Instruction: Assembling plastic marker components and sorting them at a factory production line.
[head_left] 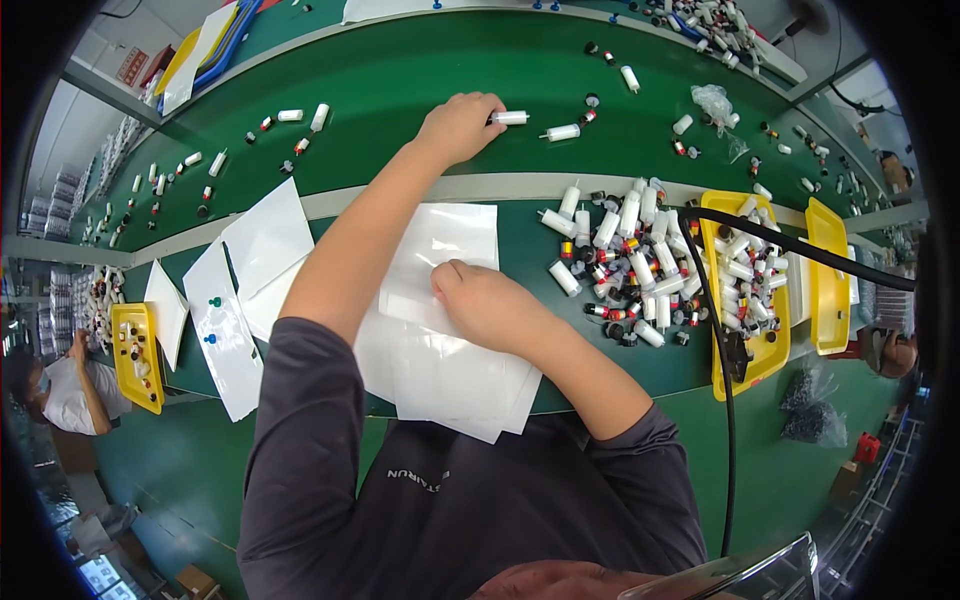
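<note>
Meanwhile left hand (458, 125) pinches a white capped tube (510, 118); right hand (485, 300) presses clear bags (440, 350), grip flat

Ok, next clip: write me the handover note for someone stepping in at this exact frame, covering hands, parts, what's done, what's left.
Left hand: stretched out onto the green belt, fingers closed on a small white tube.
Right hand: resting flat on the stack of clear plastic bags in front of the body, holding nothing I can see.
Parts: a loose pile of white tubes and small caps right of the bags; more in the yellow tray. Scattered tubes lie along the belt.
Done: no filled bag is visible.
Left: the pile and the tray both hold plenty of parts.
</note>
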